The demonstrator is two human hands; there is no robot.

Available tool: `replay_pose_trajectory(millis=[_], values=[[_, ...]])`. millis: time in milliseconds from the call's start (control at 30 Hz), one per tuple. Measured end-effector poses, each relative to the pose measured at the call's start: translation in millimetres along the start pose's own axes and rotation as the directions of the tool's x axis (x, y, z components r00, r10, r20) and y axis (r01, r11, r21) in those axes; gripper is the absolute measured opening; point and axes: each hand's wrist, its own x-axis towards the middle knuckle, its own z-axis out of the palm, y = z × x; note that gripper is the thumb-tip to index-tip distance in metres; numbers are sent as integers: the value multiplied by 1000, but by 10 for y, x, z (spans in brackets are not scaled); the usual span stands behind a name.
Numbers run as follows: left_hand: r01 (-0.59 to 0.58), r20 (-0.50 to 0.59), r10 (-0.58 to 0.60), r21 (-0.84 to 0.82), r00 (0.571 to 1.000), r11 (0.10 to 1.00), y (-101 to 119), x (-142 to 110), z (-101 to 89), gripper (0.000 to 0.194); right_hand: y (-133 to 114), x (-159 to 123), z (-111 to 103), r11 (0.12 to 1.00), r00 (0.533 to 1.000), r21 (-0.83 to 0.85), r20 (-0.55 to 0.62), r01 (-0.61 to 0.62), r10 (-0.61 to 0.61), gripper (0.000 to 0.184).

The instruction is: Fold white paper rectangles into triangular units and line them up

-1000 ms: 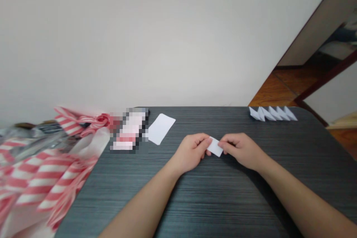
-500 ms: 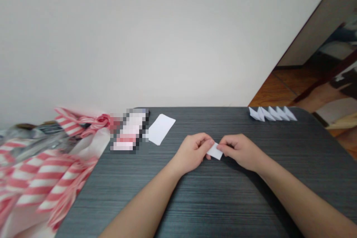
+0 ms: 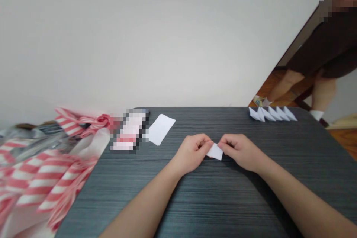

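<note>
Shifted small white paper point(image 3: 215, 152) slightly lower between the fingers since the earlier frame. Gripping with left hand point(image 3: 193, 153) and right hand point(image 3: 242, 151), fingertips point(image 3: 209, 144) clamped on its upper edge. Looks like a regrip, not a release. Left folded papers point(image 3: 272, 114) alone, well beyond right fingers; gained 1 person point(image 3: 325, 50) farther off.

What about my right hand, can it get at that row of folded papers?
Probably yes: nothing visible blocks the way to the row of folded papers, though your right hand holds the small paper and might have to let go.
</note>
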Motion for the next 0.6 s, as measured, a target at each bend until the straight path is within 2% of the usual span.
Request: replay_pose_trajectory(millis=[133, 300, 600], values=[[-51, 40, 50, 21, 998, 998, -6, -5, 9, 29, 2, 3, 13, 999, 1000, -20, -3, 31, -31, 25], [-104, 18, 103, 53, 995, 993, -19, -11, 4, 29, -16, 6, 40, 998, 998, 6, 9, 62, -62, 22], [-130, 52, 125, 110, 991, 985, -27, -12, 21, 29, -34, 7, 36, 992, 993, -50, 21, 120, -119, 21]])
